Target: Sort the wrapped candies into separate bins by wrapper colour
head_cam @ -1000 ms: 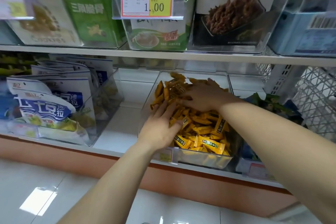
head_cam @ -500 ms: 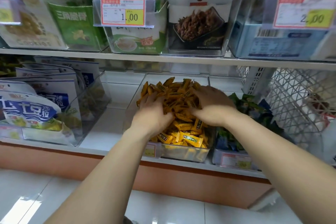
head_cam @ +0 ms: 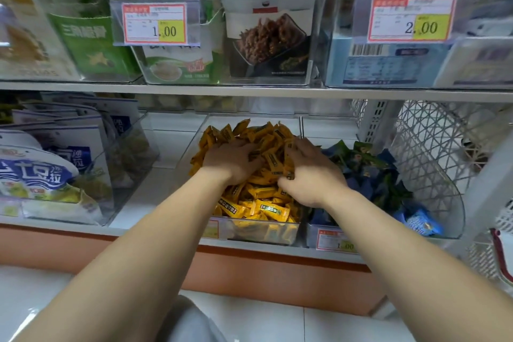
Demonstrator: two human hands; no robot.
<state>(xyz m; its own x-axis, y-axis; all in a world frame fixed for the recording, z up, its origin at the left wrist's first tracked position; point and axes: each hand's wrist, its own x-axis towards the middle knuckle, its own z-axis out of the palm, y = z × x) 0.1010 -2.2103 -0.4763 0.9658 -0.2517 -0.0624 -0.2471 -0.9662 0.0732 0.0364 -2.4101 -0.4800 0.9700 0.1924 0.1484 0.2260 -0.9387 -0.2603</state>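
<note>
A clear bin (head_cam: pixel 288 233) on the lower shelf is heaped with yellow wrapped candies (head_cam: pixel 258 203). Both of my hands are dug into the back of that heap. My left hand (head_cam: pixel 230 161) curls its fingers round a bunch of yellow candies on the left side. My right hand (head_cam: pixel 311 175) does the same on the right, its fingers bent over several candies. The candies bulge up between the two hands. To the right, a second clear bin (head_cam: pixel 452 203) holds blue and green wrapped candies (head_cam: pixel 372 172).
Left of the yellow bin lies a bare white shelf strip (head_cam: pixel 155 175), then a clear bin of blue-and-white snack bags (head_cam: pixel 52 169). The upper shelf (head_cam: pixel 249 90) carries snack packets and price tags. A white mesh basket (head_cam: pixel 433 147) stands at the right.
My left hand has moved from the front of the heap deeper into it. Both hands have closed in toward each other, pushing yellow candies up between them. My view has shifted right.
</note>
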